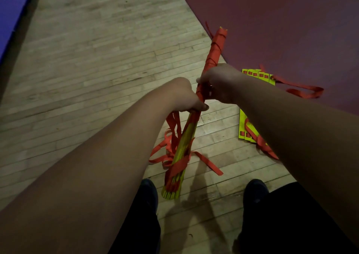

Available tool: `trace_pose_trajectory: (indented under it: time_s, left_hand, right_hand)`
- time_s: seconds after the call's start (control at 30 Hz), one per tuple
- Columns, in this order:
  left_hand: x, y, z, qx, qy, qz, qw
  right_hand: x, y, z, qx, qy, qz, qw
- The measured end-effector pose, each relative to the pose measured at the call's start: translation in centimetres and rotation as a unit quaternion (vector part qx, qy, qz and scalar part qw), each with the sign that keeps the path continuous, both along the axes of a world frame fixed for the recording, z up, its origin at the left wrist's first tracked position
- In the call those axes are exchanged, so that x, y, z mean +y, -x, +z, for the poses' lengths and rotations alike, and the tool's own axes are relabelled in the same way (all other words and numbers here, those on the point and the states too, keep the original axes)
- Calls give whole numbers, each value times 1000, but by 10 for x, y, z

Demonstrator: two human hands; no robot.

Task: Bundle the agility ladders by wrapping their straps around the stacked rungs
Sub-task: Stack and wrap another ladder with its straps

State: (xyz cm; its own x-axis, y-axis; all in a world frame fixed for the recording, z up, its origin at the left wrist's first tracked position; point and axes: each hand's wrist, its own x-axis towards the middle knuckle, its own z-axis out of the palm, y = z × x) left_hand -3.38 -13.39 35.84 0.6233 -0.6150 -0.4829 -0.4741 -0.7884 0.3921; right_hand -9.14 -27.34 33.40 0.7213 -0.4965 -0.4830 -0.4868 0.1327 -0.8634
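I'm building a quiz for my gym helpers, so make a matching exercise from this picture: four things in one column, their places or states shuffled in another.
1. held bundle
2. second ladder
3. loose straps
4. blue mat

A. hanging down
B. top-left corner
C. gripped by left hand and right hand
D. lying flat at the right

Pairs: 1-C, 2-D, 3-A, 4-B

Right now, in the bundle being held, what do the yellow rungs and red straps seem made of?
The yellow rungs look like hard plastic: thin flat slats, straight and stiff, smooth matte. The red straps look like woven nylon webbing: flat, limp, looping and folding freely; the weave is too blurred to confirm.
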Motion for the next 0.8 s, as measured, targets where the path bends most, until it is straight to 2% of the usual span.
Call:
trace_pose_trajectory:
  time_s: [0.1,0.17,0.3,0.4,0.47,0.63,0.8]
  left_hand:
    - [5,-13,5,89,34,29,995]
    - [9,-15,7,179,75,32,981]
    - [13,-11,11,317,184,2,930]
    - [11,-9,14,343,203,-18,917]
    - [10,-11,14,324,187,-23,927]
    - [8,-15,9,202,131,-7,971]
    - [5,-10,1,126,70,-30,989]
  right_hand:
    - [-4,5,0,-56,-48,-23,997]
    - [-6,7,3,-107,-132,-48,984]
    - [-11,11,16,-244,-346,-84,902]
    - [-9,12,26,-286,-417,-81,859]
    - [-8,10,27,-277,-406,-85,867]
    - [-13,8,12,-191,-330,-102,919]
    - [-13,-2,-6,-105,-181,-134,969]
